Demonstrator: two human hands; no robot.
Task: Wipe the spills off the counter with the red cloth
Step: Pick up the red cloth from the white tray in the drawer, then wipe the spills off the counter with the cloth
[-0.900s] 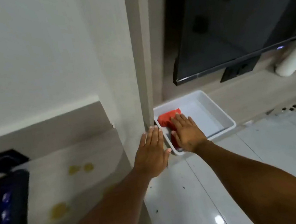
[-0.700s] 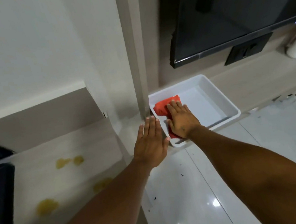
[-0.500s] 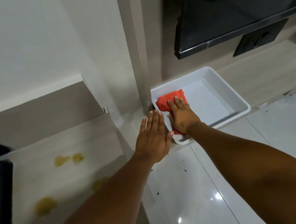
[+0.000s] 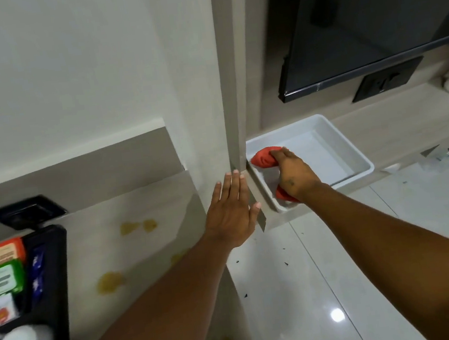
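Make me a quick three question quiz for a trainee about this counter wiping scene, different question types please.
1. True or false: the right hand grips the red cloth inside the white tray.
2. The left hand is: A) open and empty B) holding a cup C) out of view.
3. Fill in: the yellow spills lie on the ____.

Key: 1 true; 2 A; 3 counter.

The counter point(image 4: 143, 209) lay mostly bare around the yellow spills point(image 4: 138, 227), with a black tray point(image 4: 57, 277) crowding its left end. A wall corner point(image 4: 228, 112) stood between counter and white tub point(image 4: 358, 158). The television point(image 4: 369, 22) hung low over the tub, though clearance there looked passable, perhaps tight.
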